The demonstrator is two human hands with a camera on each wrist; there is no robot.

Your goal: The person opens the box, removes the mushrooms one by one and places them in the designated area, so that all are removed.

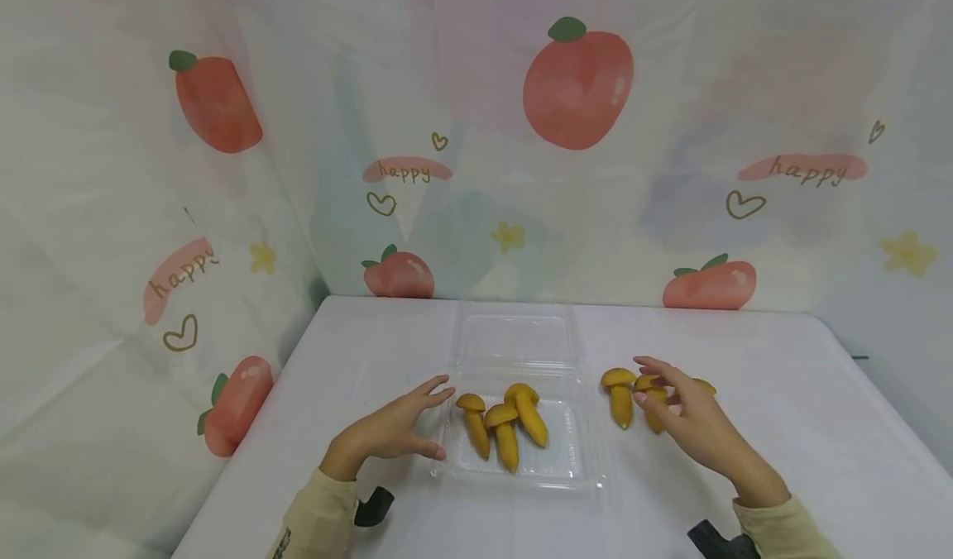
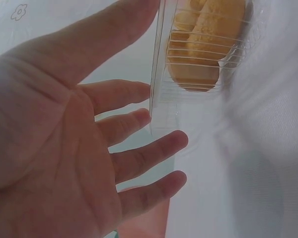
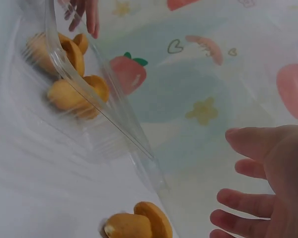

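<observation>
A clear plastic clamshell box (image 1: 569, 460) lies with its lid (image 1: 514, 336) folded back. Inside it are three yellow-brown toy mushrooms (image 1: 506, 443), also seen through the box wall in the left wrist view. My left hand (image 1: 395, 427) is at the box's left edge, fingers spread and nearly straight; whether the fingertips touch the rim I cannot tell. Over on the right, my right hand (image 1: 692, 418) hovers above more mushrooms, partly covering them. One mushroom (image 1: 620, 398) lies uncovered just left of that hand. In the right wrist view the right hand's fingers are extended and hold nothing.
The white table (image 1: 402, 526) runs back to a cloth backdrop (image 1: 476, 212) printed with fruit, hearts and stars. Another cloth wall (image 1: 112, 294) borders the left side. Part of a mushroom cap (image 1: 704, 386) shows behind the right hand.
</observation>
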